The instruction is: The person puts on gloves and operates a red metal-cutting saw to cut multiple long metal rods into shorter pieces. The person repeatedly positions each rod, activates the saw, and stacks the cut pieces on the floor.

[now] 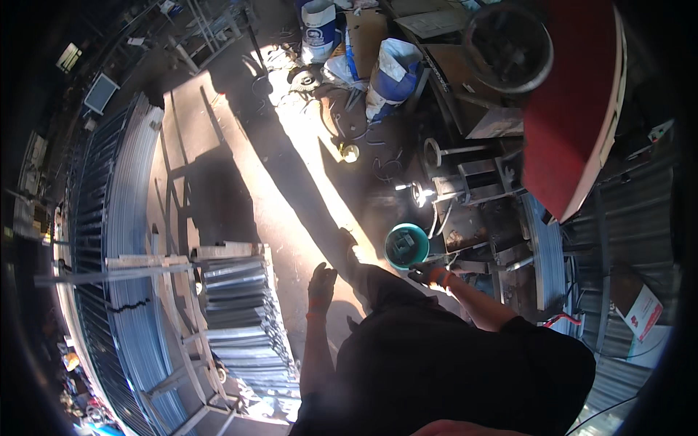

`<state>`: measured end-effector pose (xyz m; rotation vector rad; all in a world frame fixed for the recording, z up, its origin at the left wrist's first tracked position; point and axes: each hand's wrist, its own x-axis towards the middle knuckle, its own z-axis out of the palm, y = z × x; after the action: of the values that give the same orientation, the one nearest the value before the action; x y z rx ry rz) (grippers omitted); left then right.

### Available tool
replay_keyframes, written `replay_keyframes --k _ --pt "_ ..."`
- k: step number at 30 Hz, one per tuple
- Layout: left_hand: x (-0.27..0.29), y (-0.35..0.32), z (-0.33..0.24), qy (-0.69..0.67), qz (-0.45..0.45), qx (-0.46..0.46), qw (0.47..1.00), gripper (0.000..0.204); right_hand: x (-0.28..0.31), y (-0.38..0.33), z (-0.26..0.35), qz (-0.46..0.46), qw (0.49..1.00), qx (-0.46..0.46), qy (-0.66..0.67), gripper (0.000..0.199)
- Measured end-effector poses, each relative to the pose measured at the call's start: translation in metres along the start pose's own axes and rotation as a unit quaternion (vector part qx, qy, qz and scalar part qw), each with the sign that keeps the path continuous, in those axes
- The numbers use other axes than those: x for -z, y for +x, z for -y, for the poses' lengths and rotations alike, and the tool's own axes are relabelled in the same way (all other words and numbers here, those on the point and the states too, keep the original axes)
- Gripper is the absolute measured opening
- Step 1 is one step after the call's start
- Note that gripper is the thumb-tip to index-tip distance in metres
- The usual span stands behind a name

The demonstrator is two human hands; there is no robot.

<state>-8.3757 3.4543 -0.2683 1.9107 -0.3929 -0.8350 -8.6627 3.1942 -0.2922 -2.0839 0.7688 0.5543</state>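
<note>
My left hand (321, 286), in a dark work glove with an orange cuff, hangs in front of my body. Its fingers are slightly bent and apart, with nothing visible in them. In a matching glove, my right hand (429, 276) appears just below the rim of a green bucket (391, 260). Its fingers point left and look loosely spread; whether they touch the bucket cannot be made out. Dark, blocky pieces (407, 240) lie inside the bucket. Beyond it is a machine with a shiny handwheel (420, 193).
To the left, metal tubes (243, 320) are stacked on a frame, beside long bundled profiles (131, 218). White-and-blue sacks (392, 80) and scattered metal scraps lie ahead. A large red panel (571, 109) stands at right, near a round wheel (507, 47). Sunlight stripes the floor (280, 218).
</note>
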Motion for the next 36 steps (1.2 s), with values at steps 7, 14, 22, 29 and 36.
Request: replay_keyframes --k 7,14,22,29,36 --pt "0.073 0.130 -0.020 0.023 0.034 -0.024 0.999 0.053 0.084 0.170 0.092 0.071 0.997 0.022 -0.021 0.055" --pt "0.117 0.299 -0.097 -0.094 -0.011 0.073 0.993 0.056 0.235 0.289 0.140 -0.061 0.996 0.037 0.049 0.061" --pt "0.049 0.555 -0.255 0.202 0.249 -0.079 0.944 0.058 0.320 0.316 0.089 -0.323 0.936 -0.094 0.107 0.045" --pt "-0.075 0.748 -0.401 0.196 0.400 -0.143 0.884 0.053 0.349 0.263 0.101 -0.466 0.826 -0.212 0.235 0.049" --pt "-0.292 0.805 -0.486 0.218 0.476 -0.246 0.816 0.051 0.387 0.248 0.038 -0.543 0.625 -0.395 0.398 0.056"
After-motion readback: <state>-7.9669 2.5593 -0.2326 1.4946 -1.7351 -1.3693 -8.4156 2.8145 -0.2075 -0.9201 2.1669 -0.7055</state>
